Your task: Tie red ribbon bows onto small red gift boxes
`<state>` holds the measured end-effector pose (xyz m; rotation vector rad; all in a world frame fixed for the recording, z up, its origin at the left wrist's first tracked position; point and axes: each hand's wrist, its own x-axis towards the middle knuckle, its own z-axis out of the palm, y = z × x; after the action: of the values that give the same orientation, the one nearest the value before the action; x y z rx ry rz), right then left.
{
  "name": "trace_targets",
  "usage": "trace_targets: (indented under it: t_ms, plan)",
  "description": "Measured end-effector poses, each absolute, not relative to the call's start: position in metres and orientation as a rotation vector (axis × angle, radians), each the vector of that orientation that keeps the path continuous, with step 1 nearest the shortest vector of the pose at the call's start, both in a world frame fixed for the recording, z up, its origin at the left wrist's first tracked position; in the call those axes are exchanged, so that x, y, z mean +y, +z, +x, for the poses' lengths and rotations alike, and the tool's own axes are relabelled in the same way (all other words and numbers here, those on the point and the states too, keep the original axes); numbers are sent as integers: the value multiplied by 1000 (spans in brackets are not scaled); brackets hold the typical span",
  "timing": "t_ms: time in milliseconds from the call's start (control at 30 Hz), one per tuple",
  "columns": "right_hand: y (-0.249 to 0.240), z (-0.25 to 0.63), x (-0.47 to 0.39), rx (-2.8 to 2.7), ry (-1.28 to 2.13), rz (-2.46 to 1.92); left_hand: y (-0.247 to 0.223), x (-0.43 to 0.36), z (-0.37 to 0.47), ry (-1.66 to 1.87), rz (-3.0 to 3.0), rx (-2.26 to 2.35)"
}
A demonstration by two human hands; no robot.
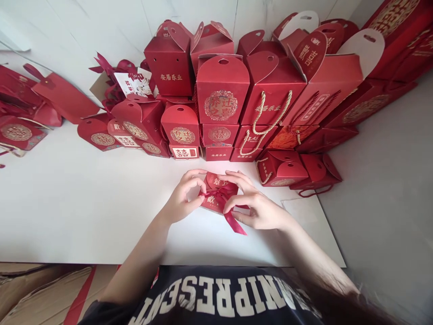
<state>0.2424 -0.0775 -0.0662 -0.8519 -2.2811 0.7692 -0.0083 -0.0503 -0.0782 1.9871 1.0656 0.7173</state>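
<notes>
A small red gift box with pale lettering lies on the white table, between my hands. A dark red satin ribbon crosses its top in a bow or knot, and one tail hangs toward me. On the left side, my left hand pinches a loop of the ribbon between thumb and forefinger. My right hand has its thumb and index finger closed round the ribbon on the other side, while its other fingers stretch over the box's far right edge. Fingers hide parts of the box and bow.
Stacks of red gift boxes stand along the wall behind my hands, some with rope handles. Small red boxes sit close to my right. Red bags lie at far left. A white table spreads below; cardboard lies under its front edge.
</notes>
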Motion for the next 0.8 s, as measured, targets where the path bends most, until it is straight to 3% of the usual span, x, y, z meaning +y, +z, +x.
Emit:
trace_targets:
  t_ms: [200,367,800]
  plan:
    - [-54,254,-74,-2217,1037,-785,-62,-39,-9,525,2112,931]
    - [-61,255,-53,-2027,974,-1013,-59,-23,-10,446,2112,885]
    - [-84,245,-43,-1883,1333,-924,-86,-17,-13,565,1844,667]
